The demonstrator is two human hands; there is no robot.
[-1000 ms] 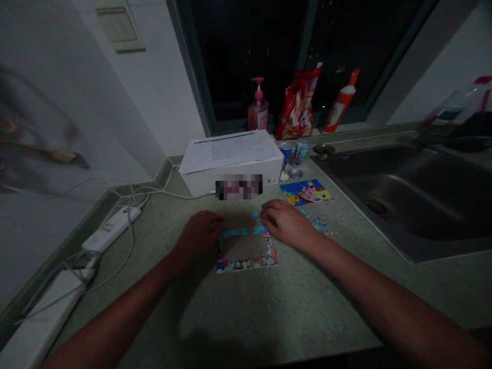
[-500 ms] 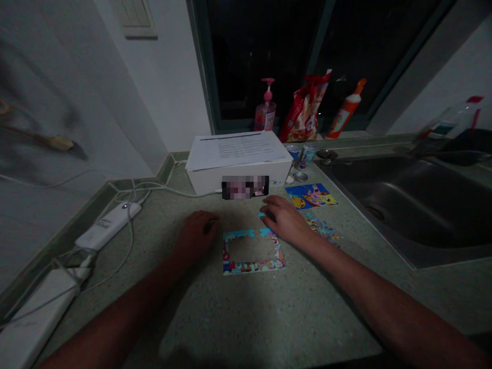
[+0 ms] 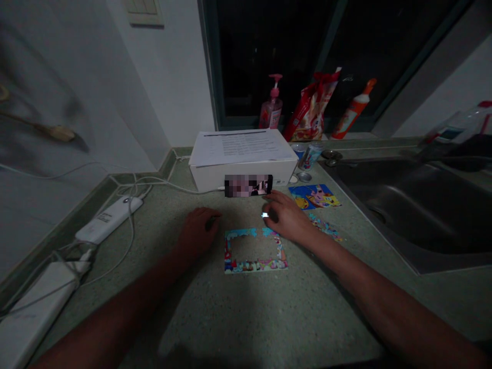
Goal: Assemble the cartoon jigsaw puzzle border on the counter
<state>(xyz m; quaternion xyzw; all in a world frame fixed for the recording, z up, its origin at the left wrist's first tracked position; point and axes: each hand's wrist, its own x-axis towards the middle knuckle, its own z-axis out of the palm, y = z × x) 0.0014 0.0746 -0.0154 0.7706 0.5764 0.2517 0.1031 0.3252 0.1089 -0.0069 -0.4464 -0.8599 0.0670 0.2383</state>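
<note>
along the left side of the counter (image 3: 230,318), a white power strip (image 3: 40,310) and a white adapter (image 3: 109,220) are crossed by a pale cable (image 3: 184,191). farther right, a white box (image 3: 209,178) is topped with printed sheets (image 3: 246,146). in front of it, the left hand (image 3: 198,230) is held with its fingers curled, just beside the upper left corner of the puzzle frame (image 3: 255,266); whether anything is gripped there cannot be told, as the inner side is shaded. the puzzle frame, built of joined edge pieces, is laid flat on the counter, its top row broken by a narrow gap toward the right. behind it, a phone (image 3: 261,185) is propped against the box and is met by the cable. above that gap, a small puzzle piece (image 3: 265,215) is pinched at the narrowed fingertips of the right hand (image 3: 286,216). beyond this hand, a picture card (image 3: 315,197) is laid, with loose pieces (image 3: 326,229) scattered nearer. at the far right, a metal sink (image 3: 413,197) is set into the counter.
</note>
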